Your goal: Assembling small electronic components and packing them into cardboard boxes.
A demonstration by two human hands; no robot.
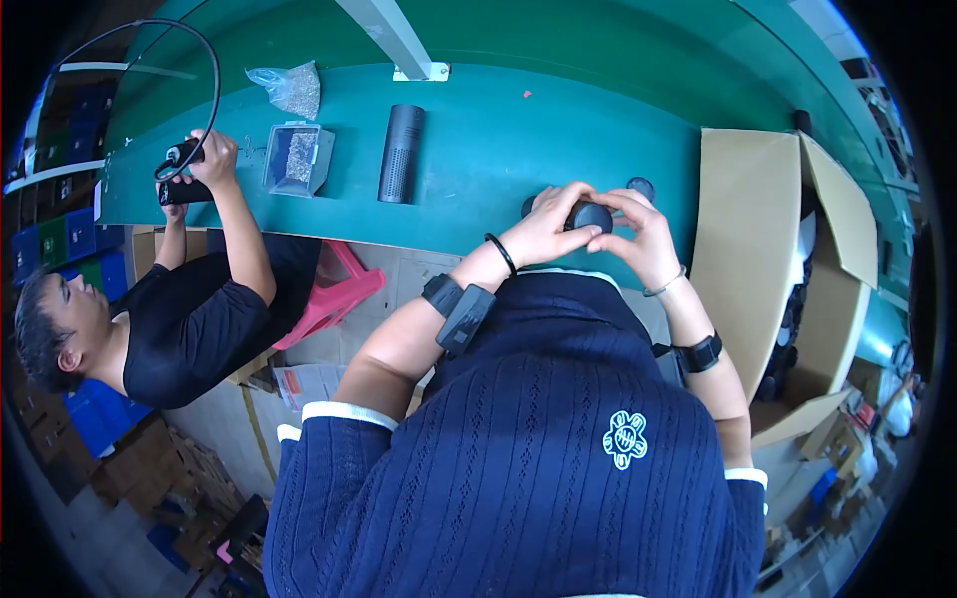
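Observation:
Near the front edge of the green table, my left hand (551, 227) is wrapped round a black cylindrical part (590, 217), its round end facing right. A dark bit at the far side of this hand may be the part's other end. My right hand (643, 237) grips the round end between thumb and fingertips. Just beyond my right fingers lies a small dark round piece (641, 187). Further left on the table, a black cylinder with a perforated lower half (402, 154) lies apart from both hands.
A clear bin (299, 159) of small parts and a plastic bag (297, 90) of similar bits sit at the back left. On the left, a co-worker (199, 319) holds a corded black tool (182, 157). An open cardboard box (748, 259) with dark items stands at right.

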